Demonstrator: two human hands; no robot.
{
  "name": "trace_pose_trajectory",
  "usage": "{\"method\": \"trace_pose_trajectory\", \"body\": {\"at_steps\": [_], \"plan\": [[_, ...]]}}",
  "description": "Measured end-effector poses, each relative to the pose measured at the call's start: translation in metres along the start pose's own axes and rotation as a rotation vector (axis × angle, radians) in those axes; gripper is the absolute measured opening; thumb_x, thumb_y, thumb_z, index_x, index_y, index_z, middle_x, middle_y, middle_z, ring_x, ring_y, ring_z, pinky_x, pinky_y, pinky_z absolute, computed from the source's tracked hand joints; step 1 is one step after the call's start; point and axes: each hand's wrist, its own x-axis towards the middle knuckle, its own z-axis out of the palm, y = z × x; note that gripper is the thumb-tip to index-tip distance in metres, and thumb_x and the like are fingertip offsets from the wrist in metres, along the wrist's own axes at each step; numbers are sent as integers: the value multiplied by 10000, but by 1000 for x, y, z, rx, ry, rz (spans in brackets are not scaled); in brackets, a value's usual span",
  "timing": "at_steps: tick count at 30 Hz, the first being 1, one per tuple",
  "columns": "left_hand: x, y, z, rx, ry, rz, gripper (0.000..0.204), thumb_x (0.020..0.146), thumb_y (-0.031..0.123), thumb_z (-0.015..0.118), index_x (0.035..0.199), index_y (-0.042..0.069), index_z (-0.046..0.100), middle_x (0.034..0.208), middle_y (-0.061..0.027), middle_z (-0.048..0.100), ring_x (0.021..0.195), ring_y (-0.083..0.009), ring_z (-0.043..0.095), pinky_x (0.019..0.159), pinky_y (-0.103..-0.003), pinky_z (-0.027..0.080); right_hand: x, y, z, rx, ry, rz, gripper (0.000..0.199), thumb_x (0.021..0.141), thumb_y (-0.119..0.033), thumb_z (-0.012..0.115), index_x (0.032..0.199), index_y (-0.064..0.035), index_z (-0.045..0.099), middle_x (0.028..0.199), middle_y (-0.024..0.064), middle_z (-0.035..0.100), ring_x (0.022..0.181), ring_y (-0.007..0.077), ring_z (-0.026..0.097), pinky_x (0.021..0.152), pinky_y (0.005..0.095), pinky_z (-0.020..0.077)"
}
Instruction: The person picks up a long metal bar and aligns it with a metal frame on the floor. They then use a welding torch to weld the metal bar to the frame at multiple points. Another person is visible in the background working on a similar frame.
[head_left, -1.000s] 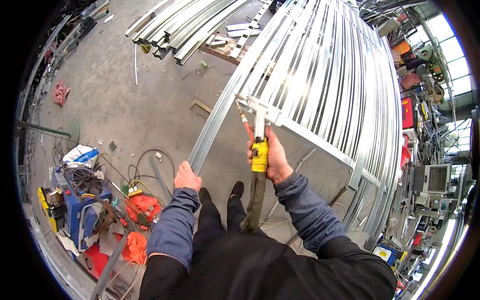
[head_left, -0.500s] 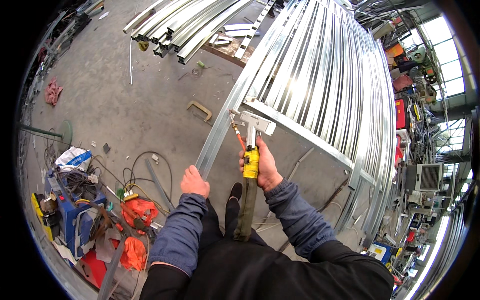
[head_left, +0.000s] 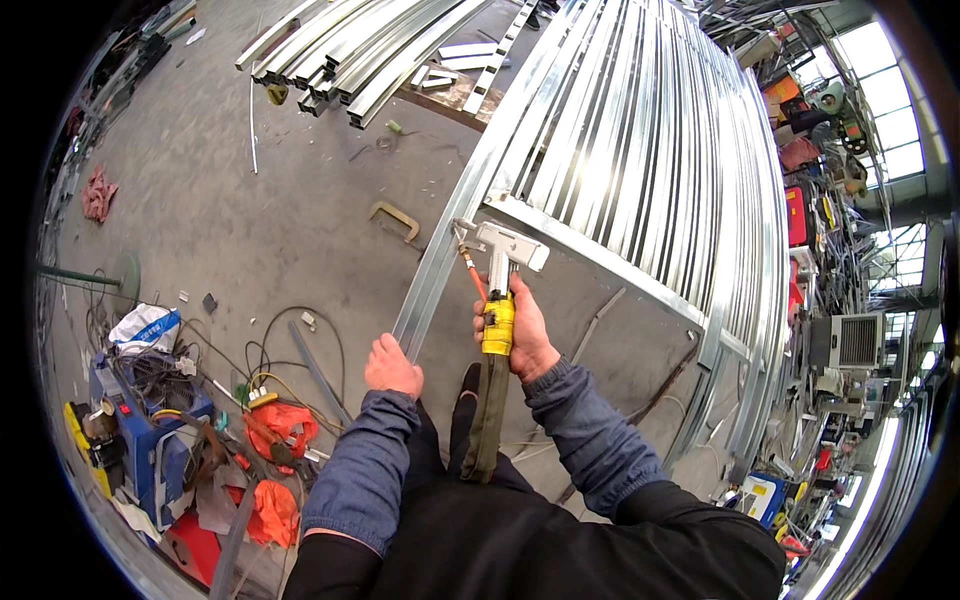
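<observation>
My right hand is wrapped round the yellow-taped grip of a silver handheld welding gun. An orange tube runs along its front, and an olive-sleeved hose hangs from the grip towards my body. The gun's nozzle is at the long galvanized steel profile, near where a crosspiece meets it; whether it touches is too small to tell. My left hand is closed over the profile's near end, its fingertips partly hidden. Many parallel metal bars fill the frame beyond the crosspiece.
A C-clamp lies on the floor left of the profile. More steel profiles are stacked at the far left. A blue machine, cables and orange bags crowd the near left. Another cable crosses the floor at right.
The whole view has shifted slightly. Both hands keep their grips, and the welding gun stays at nearly the same spot on the profile.
</observation>
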Motion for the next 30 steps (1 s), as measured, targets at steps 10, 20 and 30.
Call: {"method": "trace_pose_trajectory", "body": {"at_steps": [10, 20, 30], "plan": [[2, -4, 7, -10, 4, 10, 577, 732, 171, 803, 1187, 44, 472, 1143, -171, 609, 1060, -401, 670, 903, -518, 570, 3, 3, -2, 30, -10, 1, 557, 1119, -623, 434, 1399, -163, 575, 916, 78, 674, 713, 198, 677, 620, 369, 588], [2, -6, 10, -1, 7, 7, 522, 746, 150, 777, 1158, 47, 474, 1141, -176, 607, 1068, -404, 667, 914, -519, 566, 3, 3, -3, 49, -34, 17, 557, 1120, -624, 429, 1403, -164, 565, 918, 78, 667, 722, 200, 673, 625, 370, 584], [1, -3, 7, -2, 14, 4, 544, 738, 166, 789, 1169, 49, 477, 1133, -169, 603, 1058, -394, 665, 904, -512, 560, 1, 4, -3, 35, -21, 4, 530, 1122, -599, 439, 1373, -157, 587, 886, 62, 661, 701, 196, 674, 621, 369, 591]]}}
